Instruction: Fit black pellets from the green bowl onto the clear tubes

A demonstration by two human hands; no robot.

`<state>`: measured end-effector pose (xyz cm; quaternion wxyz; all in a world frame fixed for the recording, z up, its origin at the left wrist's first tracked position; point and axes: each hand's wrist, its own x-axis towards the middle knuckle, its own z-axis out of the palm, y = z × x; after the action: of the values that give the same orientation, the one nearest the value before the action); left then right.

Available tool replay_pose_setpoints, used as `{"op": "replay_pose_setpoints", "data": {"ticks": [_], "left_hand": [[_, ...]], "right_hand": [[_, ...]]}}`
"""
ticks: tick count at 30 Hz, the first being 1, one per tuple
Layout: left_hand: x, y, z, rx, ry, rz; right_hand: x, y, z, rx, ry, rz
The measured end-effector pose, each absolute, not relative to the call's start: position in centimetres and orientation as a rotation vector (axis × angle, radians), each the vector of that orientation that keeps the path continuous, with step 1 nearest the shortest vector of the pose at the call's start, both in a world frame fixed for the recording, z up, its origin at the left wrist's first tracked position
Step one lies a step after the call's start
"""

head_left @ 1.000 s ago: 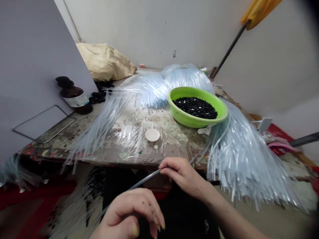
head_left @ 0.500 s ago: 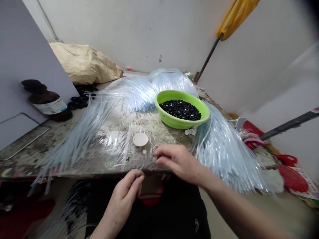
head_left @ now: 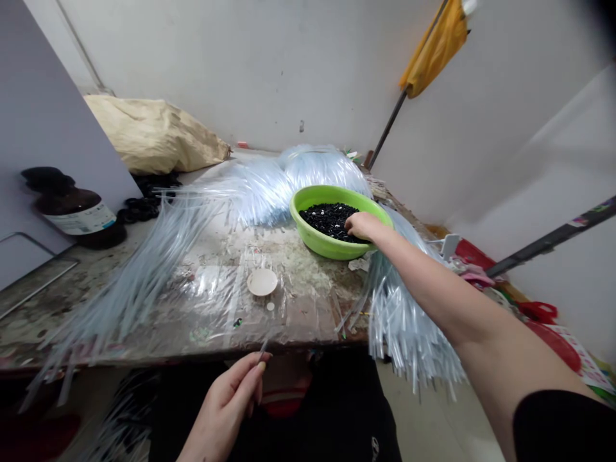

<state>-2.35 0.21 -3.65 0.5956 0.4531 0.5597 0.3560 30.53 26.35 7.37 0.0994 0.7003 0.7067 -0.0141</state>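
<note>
My left hand (head_left: 230,399), low at the table's front edge, pinches a thin clear tube (head_left: 264,345) between thumb and forefinger; its tip points up and away from me. My right hand (head_left: 364,226) reaches into a green bowl (head_left: 330,246), fingers curled down among small black tubular pieces (head_left: 323,219). Whether a piece is between those fingertips is hidden. A few white bits lie on the black pieces. Between the hands a small white dish (head_left: 262,282) rests on the plastic-covered table, with a white disc (head_left: 271,307) just in front of it.
Clear tubes (head_left: 144,276) fan out at left, several bundles (head_left: 269,186) lie behind the bowl, and another pile (head_left: 409,327) hangs over the right edge. A brown bottle (head_left: 79,215) stands at left, near a cream sack (head_left: 154,135). A dark pole (head_left: 553,237) slants in at right.
My right hand has moved from the front of the table, up and right, into the green bowl. My left hand keeps its pinch low in front. The view has shifted slightly.
</note>
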Motion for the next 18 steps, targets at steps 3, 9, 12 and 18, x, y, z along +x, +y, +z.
{"op": "replay_pose_setpoints", "data": {"ticks": [3,9,12,18], "left_hand": [[-2.3,0.1,-3.9,1.06,1.303,0.765],[-1.9,-0.2,-4.1,1.044,1.296,0.741],[-1.8,-0.1,-4.5,1.032,1.288,0.736],[-1.6,0.0,-5.4,1.049,1.274,0.709]], "right_hand": [[30.2,27.0,6.5,2.016,2.017,-0.081],[30.1,27.5,5.4,1.964,2.015,-0.074],[30.7,27.5,5.3,1.948,2.046,-0.077],[31.6,27.4,5.1,1.955,2.026,-0.157]]}}
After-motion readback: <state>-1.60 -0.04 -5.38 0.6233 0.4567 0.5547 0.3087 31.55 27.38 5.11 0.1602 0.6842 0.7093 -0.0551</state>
